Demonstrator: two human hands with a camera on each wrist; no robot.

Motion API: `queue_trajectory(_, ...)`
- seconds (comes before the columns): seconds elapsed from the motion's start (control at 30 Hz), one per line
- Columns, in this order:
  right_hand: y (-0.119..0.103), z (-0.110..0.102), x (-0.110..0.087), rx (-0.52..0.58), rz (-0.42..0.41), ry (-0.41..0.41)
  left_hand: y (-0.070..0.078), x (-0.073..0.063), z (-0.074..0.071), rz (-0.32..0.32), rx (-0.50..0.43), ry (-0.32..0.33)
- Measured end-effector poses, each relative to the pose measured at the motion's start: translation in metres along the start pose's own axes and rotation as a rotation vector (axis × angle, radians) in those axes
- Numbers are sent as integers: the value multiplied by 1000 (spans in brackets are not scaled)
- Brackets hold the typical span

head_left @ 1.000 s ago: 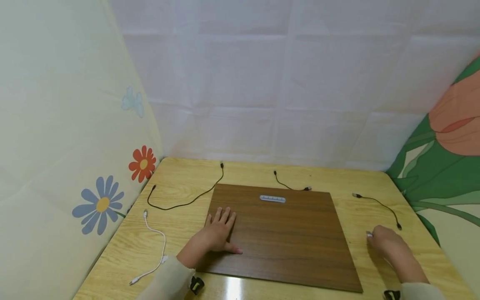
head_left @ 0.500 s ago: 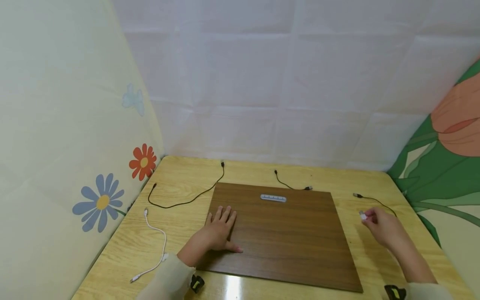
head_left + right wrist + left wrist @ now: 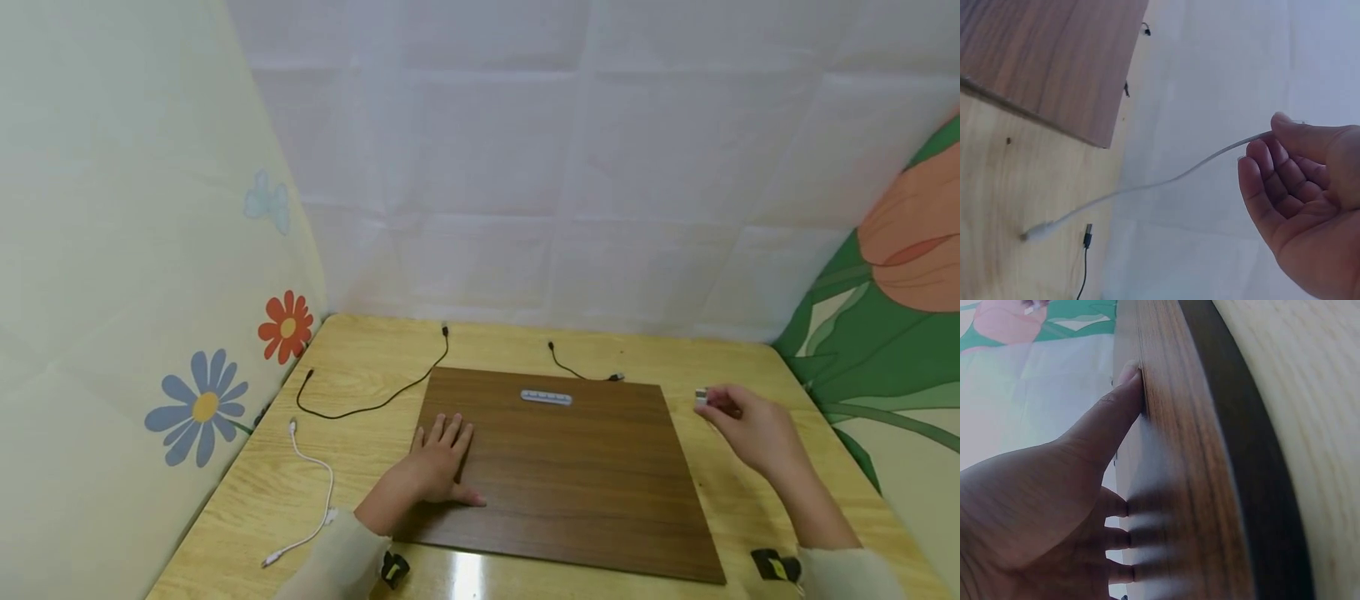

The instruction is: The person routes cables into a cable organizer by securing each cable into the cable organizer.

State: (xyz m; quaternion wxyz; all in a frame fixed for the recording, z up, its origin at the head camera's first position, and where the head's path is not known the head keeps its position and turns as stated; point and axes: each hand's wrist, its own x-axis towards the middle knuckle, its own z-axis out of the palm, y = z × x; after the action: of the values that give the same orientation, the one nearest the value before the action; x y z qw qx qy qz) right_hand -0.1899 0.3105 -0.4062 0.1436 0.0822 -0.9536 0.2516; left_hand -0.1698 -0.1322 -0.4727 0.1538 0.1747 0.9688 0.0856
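Note:
My right hand [image 3: 757, 429] pinches one end of a white USB cable [image 3: 1175, 179] between thumb and forefinger, above the table right of the board. In the right wrist view the cable hangs away from the fingers, its other plug low at the left. The held USB plug [image 3: 701, 397] pokes out past the fingertips in the head view. My left hand [image 3: 431, 467] lies spread and flat on the left part of a dark brown wooden board [image 3: 577, 483]. A small pale-blue strip with several slots [image 3: 546, 397] sits near the board's far edge.
Another white cable [image 3: 330, 479] lies left of the board. Black USB cables [image 3: 360, 411] rest at the back left, behind the board [image 3: 577, 373], and at the right [image 3: 1086, 262]. A white sheet and patterned side walls enclose the table [image 3: 360, 350].
My right hand has risen from the table and moved forward and left, bringing the white cable's plug with it. The left hand stays in place on the board.

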Motion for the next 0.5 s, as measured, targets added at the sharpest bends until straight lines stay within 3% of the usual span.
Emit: queue_trajectory(0.5,-41,-6,10,37,-79,92,-1,-1,1,10,-12,11)
